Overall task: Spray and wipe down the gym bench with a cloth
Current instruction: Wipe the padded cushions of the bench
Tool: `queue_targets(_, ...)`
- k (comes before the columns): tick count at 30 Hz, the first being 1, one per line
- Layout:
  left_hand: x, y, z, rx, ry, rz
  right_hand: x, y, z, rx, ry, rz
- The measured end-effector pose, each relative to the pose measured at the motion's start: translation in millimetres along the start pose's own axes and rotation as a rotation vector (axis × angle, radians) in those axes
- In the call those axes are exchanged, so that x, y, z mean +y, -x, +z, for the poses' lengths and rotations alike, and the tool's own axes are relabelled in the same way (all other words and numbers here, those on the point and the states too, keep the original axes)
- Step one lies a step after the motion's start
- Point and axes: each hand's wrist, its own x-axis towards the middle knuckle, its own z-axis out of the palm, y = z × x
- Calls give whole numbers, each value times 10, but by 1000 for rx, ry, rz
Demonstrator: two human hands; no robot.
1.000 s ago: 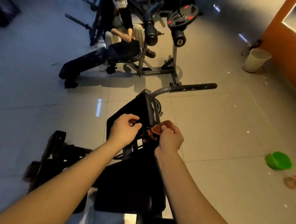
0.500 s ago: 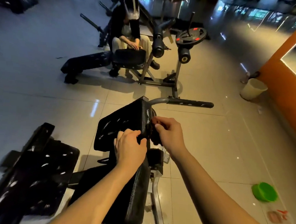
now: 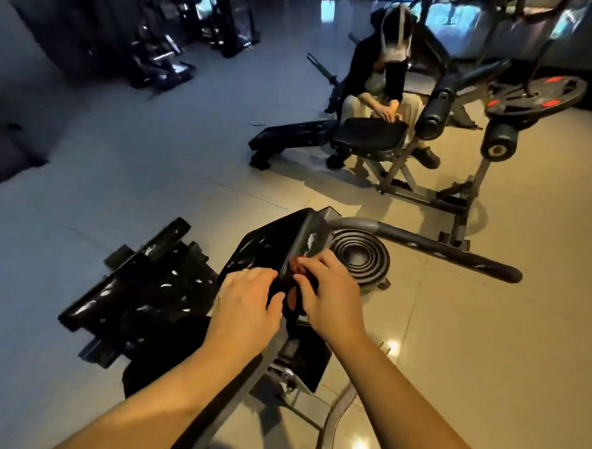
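A black padded gym bench (image 3: 273, 243) stands right below me, its raised pad streaked with wet marks. My left hand (image 3: 246, 304) grips the near edge of that pad, thumb curled round its side. My right hand (image 3: 328, 294) presses a reddish-brown cloth (image 3: 292, 298) against the pad's right side; only a small part of the cloth shows between my hands. No spray bottle is in view.
A second black pad (image 3: 140, 285) lies low at the left. A coiled black ring (image 3: 359, 258) and a padded bar (image 3: 447, 254) sit right of the bench. A seated person (image 3: 387, 91) is on another machine behind, beside a weight plate (image 3: 538, 96).
The view has swung left and up, so the green lid and white bin dropped out of sight. Both hands stay on the pad's edge, the right hand now lower along its side.
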Motion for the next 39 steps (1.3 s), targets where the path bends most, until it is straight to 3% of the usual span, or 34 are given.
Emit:
queue_targets(6,4,-21,39,132,-45,32,308,-755,-167,42,42,137)
queue_targets(9,-36,-34,86,140,-68,10,154,-354,-38,56,-10,84)
queue_targets(12,-65,-27,123,149,-49,9,15,156,-38,-39,-26,-5)
queue_targets(19,-128,-52,178,167,-69,40,226,-850,-134,109,91,116)
queue_targets(21,-151,-56,183,163,-89,35,144,-524,-45,103,28,71)
queue_targets(24,-166,-23,165,156,-85,13,85,79,-57,-49,-26,-117)
queue_targets(26,-146,-30,134,138,-103,4,256,-158,-145,-96,39,-207)
queue_targets(30,-56,-49,127,94,-190,-65,512,-998,-261,-6,73,-77)
queue_targets(32,-41,-45,125,75,-203,-87,452,-855,-188,-11,25,-66)
queue_targets(36,-14,-18,129,46,-280,-129,367,-123,-165,-208,-81,-283)
queue_targets(39,-9,-10,144,23,-268,-125,555,-502,-240,-204,12,-407)
